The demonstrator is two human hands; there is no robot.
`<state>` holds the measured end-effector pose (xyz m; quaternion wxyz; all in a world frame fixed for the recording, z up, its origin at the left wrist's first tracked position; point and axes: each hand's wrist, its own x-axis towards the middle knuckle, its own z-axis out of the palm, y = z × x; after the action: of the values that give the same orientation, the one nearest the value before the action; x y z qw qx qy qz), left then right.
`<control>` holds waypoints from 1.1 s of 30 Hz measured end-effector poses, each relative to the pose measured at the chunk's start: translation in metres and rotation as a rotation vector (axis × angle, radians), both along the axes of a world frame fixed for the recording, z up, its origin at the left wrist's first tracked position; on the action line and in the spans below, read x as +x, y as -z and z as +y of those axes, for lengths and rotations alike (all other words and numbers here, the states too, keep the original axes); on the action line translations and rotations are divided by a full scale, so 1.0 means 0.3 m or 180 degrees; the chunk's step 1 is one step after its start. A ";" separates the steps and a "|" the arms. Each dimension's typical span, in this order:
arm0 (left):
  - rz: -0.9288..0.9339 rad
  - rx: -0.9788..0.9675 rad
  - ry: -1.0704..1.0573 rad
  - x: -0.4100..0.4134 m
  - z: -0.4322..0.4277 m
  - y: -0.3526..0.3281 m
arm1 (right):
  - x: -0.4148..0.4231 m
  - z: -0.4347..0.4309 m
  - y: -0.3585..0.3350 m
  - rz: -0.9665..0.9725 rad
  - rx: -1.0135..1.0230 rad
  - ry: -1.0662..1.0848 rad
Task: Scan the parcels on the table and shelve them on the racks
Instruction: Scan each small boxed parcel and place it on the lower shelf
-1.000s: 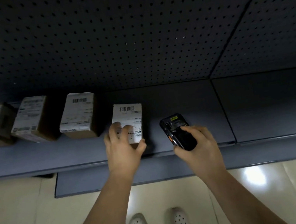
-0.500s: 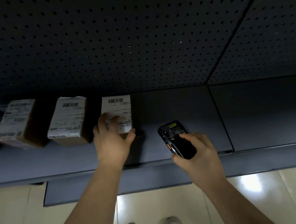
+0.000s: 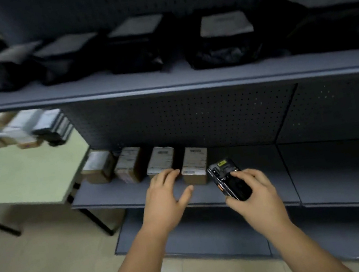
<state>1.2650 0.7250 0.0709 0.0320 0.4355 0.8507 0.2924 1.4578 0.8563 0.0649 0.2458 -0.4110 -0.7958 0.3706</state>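
At my far left stood the pale table (image 3: pixel 27 178), with a blurred pile of parcels (image 3: pixel 27 134) at its far end. Just right of it, on the lower shelf (image 3: pixel 117 194), four labelled cardboard boxes stood in a row: the first box (image 3: pixel 99 169), the second box (image 3: pixel 129 167), the third box (image 3: pixel 160 160) and the fourth box (image 3: pixel 195 165). My left hand (image 3: pixel 165 199) hung over the shelf's front, fingers spread and relaxed, holding nothing. Its fingertips (image 3: pixel 172 172) lay at the third box's base, and I could not tell whether they touched it. Just right of the fourth box, my right hand (image 3: pixel 256 196) gripped the black scanner (image 3: pixel 227 180), fingers curled round its body. Above, along the upper shelf (image 3: pixel 95 85), lay a row of black bags (image 3: pixel 220 42) with pale labels.
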 end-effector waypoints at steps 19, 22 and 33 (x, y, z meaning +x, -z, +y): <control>0.0209 0.0647 -0.0759 -0.255 -1.251 -0.248 | -0.380 -1.053 -0.306 0.0235 0.0436 -0.1059; 0.0150 0.0559 -0.1002 -0.345 -1.401 -0.213 | -0.537 -1.159 -0.283 0.0206 0.0420 -0.1341; 0.0457 0.0215 -0.2273 -0.748 -1.891 -0.340 | -1.275 -1.488 -0.311 0.0536 0.0119 -0.2322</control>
<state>1.0406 0.1577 0.1728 -0.1463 0.1313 0.9391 0.2818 1.0752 0.4101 0.1581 0.1696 -0.0640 -0.8736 0.4516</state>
